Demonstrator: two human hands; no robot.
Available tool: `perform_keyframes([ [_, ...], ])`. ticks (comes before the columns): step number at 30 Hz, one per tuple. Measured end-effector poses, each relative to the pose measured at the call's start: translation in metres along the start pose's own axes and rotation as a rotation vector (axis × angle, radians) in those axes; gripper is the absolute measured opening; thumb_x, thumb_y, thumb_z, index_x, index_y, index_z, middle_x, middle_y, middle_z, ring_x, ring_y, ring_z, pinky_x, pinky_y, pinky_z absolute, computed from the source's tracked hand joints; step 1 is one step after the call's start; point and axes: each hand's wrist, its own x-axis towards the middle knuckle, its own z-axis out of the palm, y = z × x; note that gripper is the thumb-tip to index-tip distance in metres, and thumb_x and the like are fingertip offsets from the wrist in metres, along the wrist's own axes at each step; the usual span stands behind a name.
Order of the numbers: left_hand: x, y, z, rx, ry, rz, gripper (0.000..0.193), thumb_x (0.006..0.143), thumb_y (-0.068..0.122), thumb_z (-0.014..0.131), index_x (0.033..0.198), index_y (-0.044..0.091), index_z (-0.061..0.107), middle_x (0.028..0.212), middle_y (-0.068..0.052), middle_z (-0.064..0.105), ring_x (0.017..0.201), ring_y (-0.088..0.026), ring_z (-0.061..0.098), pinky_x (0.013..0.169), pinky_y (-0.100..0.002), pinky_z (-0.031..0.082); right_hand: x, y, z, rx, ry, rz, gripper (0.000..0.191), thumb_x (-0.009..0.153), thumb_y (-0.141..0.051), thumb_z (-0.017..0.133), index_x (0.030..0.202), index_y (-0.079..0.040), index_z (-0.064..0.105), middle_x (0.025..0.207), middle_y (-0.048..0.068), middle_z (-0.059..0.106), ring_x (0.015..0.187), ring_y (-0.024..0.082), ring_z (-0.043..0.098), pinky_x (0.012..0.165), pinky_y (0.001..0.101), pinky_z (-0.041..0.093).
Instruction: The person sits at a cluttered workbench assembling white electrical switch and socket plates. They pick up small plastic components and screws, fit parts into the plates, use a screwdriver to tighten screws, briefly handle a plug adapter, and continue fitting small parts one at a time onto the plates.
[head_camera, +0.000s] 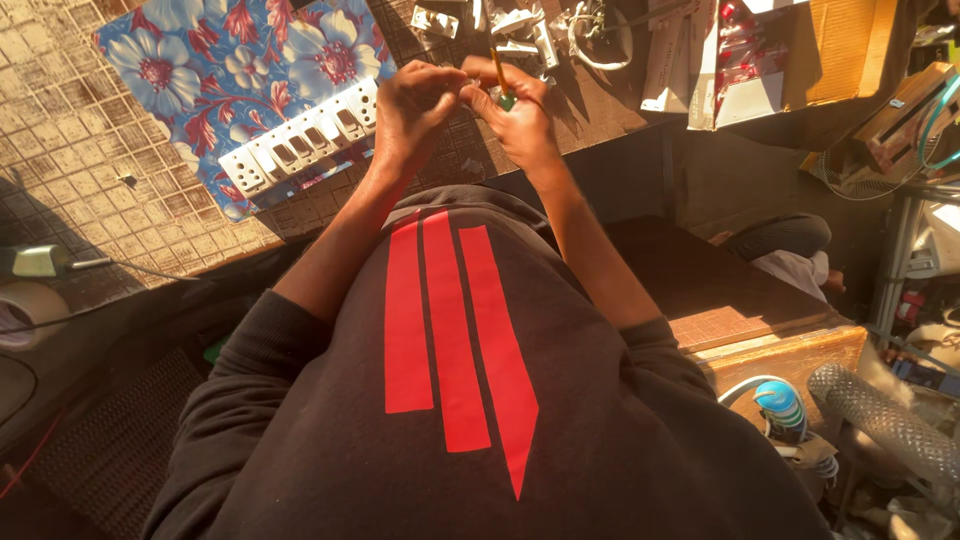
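Observation:
My right hand (515, 115) grips a screwdriver (499, 72) with an orange shaft and a green handle end, held upright. Right beside it, my left hand (415, 105) is closed with its fingertips pinched on a small part that I cannot make out. Both hands meet above the patterned tabletop (70, 140). A white switch plate (300, 140) with several switch slots lies just left of my left hand, resting on a blue sheet with red and white flowers (220, 55). My dark top with red stripes fills the lower view.
White switch parts (515, 25) and a coil of wire (590, 30) lie beyond the hands. Cardboard boxes (790, 50) stand at the top right. A roll of tape (30, 305) and a small tool with a cord (40, 262) lie at the left. Clutter and a wooden bench (760, 320) fill the right.

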Motion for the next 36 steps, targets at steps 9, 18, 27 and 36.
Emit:
perform_keyframes([
  [9,0.009,0.025,-0.002,-0.378,0.125,-0.071,0.042,0.097,0.005,0.077,0.133,-0.002,0.057,0.112,-0.007,0.074,0.104,-0.013,0.073,0.094,-0.026,0.06,0.007,-0.022,0.0,0.409,-0.018,0.27,0.015,0.099,-0.013,0.076,0.106,-0.002,0.07,0.084,0.002,0.072,0.054,0.006,0.056,0.044,0.0223,0.034],
  [18,0.016,0.012,-0.008,-0.675,0.195,-0.293,0.021,0.101,0.015,0.072,0.113,-0.002,0.073,0.101,-0.01,0.079,0.092,-0.018,0.077,0.084,-0.034,0.066,0.001,-0.032,-0.001,0.251,0.031,0.329,0.031,0.109,-0.029,0.054,0.114,-0.003,0.071,0.074,0.004,0.07,0.051,0.005,0.056,0.046,0.0206,0.044],
  [27,0.02,0.007,-0.016,-0.693,0.317,-0.345,0.022,0.1,0.018,0.073,0.11,-0.002,0.073,0.096,-0.009,0.077,0.083,-0.017,0.076,0.072,-0.034,0.066,-0.028,-0.071,0.014,-0.155,-0.007,0.172,0.031,0.101,-0.011,0.069,0.132,-0.006,0.07,0.091,0.002,0.069,0.065,0.004,0.06,0.053,0.0236,0.054],
  [36,0.015,-0.003,-0.008,-0.524,0.266,-0.25,0.017,0.097,0.008,0.076,0.109,-0.004,0.076,0.095,-0.007,0.076,0.085,-0.012,0.072,0.078,-0.03,0.065,-0.021,-0.06,0.022,-0.39,0.069,-0.148,0.025,0.103,-0.011,0.074,0.125,0.0,0.072,0.094,0.007,0.074,0.078,0.007,0.067,0.064,0.0278,0.054],
])
